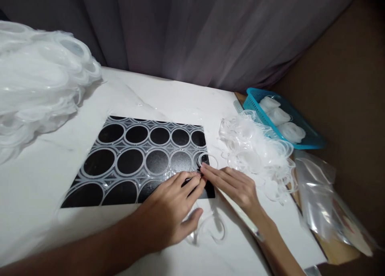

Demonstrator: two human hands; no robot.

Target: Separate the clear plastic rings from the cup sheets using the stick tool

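Observation:
A black sheet (130,162) lies on the white table, covered by a clear film with rows of pale ring outlines. My left hand (173,205) rests on the sheet's lower right part, palm down, fingers spread and thumb apart. My right hand (237,187) is at the sheet's right edge, its fingers pressed together at the lower edge of a thin clear plastic ring (217,160). The fingertips of both hands nearly meet there. Below my left hand, loose clear rings (221,234) lie on the table. A long pale strip (240,216) runs beneath my right hand; its kind is unclear.
A big heap of clear ringed film (42,75) stands at the left. Right of the sheet lies a tangle of plastic rings (255,147). Beyond it, a blue basket (252,101) holds bundled rings (291,131). Clear plastic bags (319,191) lie at right; a grey curtain (186,31) hangs behind.

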